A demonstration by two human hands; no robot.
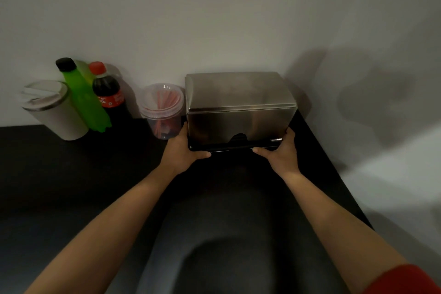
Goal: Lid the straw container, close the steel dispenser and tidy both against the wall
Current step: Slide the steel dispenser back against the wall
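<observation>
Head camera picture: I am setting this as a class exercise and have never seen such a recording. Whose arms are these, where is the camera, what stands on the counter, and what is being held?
There is no machine here. A person wears one wide-angle camera on the head, looking forward and down, so the two bare arms reaching in from below are their own.

On the dark counter, along the pale wall, stand a white tumbler, a green bottle, a cola bottle, and a clear straw container with its lid on and red straws inside.

Right of it sits the steel dispenser, lid closed. The left hand and the right hand each have a grip on a lower front corner of it. It appears close to the wall, though the gap behind it is hidden.
</observation>
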